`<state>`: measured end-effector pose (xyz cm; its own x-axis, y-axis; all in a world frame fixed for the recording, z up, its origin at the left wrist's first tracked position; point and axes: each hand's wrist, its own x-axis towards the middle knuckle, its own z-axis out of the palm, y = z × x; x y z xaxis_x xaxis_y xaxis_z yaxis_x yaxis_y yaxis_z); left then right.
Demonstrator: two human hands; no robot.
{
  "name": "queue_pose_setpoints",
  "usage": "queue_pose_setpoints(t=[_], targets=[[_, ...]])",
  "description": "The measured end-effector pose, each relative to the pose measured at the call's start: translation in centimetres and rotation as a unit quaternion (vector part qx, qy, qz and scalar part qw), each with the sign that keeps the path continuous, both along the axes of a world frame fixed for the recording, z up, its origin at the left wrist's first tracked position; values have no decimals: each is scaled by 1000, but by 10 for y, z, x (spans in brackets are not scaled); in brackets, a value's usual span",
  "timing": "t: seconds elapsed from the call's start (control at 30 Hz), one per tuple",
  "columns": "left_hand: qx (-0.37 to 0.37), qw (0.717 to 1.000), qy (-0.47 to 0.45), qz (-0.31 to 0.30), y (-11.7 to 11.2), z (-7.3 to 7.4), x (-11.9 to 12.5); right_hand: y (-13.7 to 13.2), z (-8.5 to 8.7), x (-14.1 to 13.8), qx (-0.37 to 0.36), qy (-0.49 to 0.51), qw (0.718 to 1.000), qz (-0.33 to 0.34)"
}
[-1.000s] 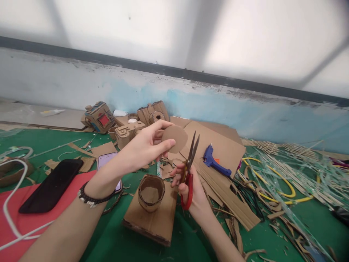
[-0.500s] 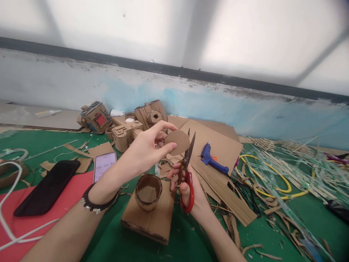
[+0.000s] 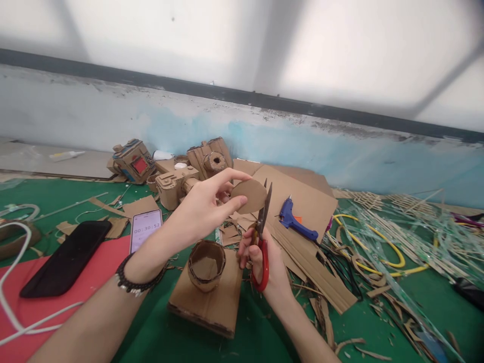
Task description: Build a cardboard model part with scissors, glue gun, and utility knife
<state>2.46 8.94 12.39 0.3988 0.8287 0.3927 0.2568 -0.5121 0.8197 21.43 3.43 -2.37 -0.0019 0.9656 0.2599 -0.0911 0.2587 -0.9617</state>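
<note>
Between thumb and fingers, my left hand (image 3: 221, 194) pinches a round cardboard disc (image 3: 251, 196). My right hand (image 3: 266, 262) grips red-handled scissors (image 3: 260, 267), its fingers in and around the loops. The blades point upward, slightly parted, at the disc's right edge; whether they touch it I cannot tell. Below both hands lies a flat cardboard box (image 3: 214, 307) with a short cardboard ring (image 3: 206, 267) standing on top, its inside visible.
Behind stand several cardboard cameras (image 3: 176, 186). A blue glue gun (image 3: 297, 222) rests on cardboard sheets (image 3: 313, 194) to the right, near yellow cable (image 3: 393, 254) and scraps. At left are a black phone (image 3: 66, 259) and a phone showing a timer (image 3: 145, 229).
The disc and both hands have shifted slightly right. The scissor blades have drawn a little closer together at the disc's edge.
</note>
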Motion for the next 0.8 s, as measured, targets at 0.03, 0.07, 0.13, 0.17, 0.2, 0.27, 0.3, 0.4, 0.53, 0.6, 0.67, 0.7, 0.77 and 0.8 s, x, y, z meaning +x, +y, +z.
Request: queue_pose_setpoints(t=[0.03,0.07,0.13,0.17,0.2,0.27,0.3,0.4,0.53,0.6,0.67,0.7,0.77,0.8], targets=[[-6,1000,-4,-3,0,0,1,-1,1,0,-6,-12,1000,-6],[-15,1000,-14,-9,0,0,1,-2,3,1,-15,-25,1000,-12],[-43,998,-45,-28,-1,-1,3,-4,8,2,-34,-49,998,-28],[-60,996,-60,-36,-1,-1,5,-5,11,3,-42,-60,997,-36],[-75,994,-73,-42,-1,-1,5,-6,14,4,-48,-70,995,-45],[-94,991,-83,-46,-2,0,7,-7,19,5,-60,-89,992,-59],[-96,991,-83,-45,-2,1,7,-7,21,5,-65,-99,991,-64],[-86,993,-71,-34,-3,3,5,-6,24,7,-70,-128,986,-77],[-61,997,-50,-17,-2,5,1,-5,25,9,-70,-175,978,-94],[-46,998,-40,-8,-2,6,-1,-5,26,10,-68,-190,975,-97],[-29,999,-29,3,0,7,-4,-6,27,11,-64,-196,974,-98],[-21,999,-26,8,1,7,-5,-6,27,11,-63,-197,974,-97],[-8,1000,-24,17,4,6,-7,-7,28,12,-62,-195,974,-93],[-5,999,-29,20,6,5,-8,-6,27,12,-67,-188,976,-89]])
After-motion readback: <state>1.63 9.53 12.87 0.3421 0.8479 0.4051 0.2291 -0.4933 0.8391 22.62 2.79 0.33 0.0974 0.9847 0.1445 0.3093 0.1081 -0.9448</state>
